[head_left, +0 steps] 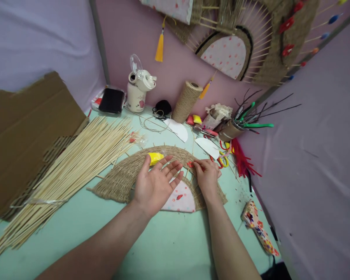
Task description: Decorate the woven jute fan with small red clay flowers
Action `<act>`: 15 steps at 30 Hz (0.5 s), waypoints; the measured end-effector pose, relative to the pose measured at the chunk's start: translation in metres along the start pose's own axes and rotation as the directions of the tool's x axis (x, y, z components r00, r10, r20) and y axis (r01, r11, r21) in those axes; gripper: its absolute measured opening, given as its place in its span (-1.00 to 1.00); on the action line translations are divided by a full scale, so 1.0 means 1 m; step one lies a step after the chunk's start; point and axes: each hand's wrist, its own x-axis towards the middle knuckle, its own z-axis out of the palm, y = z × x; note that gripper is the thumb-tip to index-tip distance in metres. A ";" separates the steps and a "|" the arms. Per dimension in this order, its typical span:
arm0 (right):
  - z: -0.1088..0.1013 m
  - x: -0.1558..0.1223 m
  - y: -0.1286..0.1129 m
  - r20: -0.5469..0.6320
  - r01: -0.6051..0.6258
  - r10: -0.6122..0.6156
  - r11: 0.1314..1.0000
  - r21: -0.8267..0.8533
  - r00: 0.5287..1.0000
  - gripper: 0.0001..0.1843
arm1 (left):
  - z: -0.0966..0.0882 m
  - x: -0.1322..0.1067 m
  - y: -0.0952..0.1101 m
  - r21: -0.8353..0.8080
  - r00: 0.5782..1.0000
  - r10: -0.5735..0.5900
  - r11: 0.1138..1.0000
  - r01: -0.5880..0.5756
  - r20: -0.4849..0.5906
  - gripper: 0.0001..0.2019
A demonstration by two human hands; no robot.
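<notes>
- Tan twine is forming one half-round fan [113, 186], which is lying on the desk [169, 245].
- Two white cut-outs [177, 130] and one twine spool [186, 102] are sitting behind it.
- One yellow packet [155, 158] is showing just beyond the left hand [155, 188], which is spreading wide, palm up.
- Fingers narrow, the right hand [207, 179] is meeting one red piece [190, 164] over the fan; its grip is staying unclear.
</notes>
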 end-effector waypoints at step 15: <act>0.001 -0.002 -0.002 0.056 0.038 -0.032 0.994 -0.105 0.998 -0.63 | 0.000 -0.001 0.001 0.001 1.000 0.000 1.000 0.000 -0.014 -0.56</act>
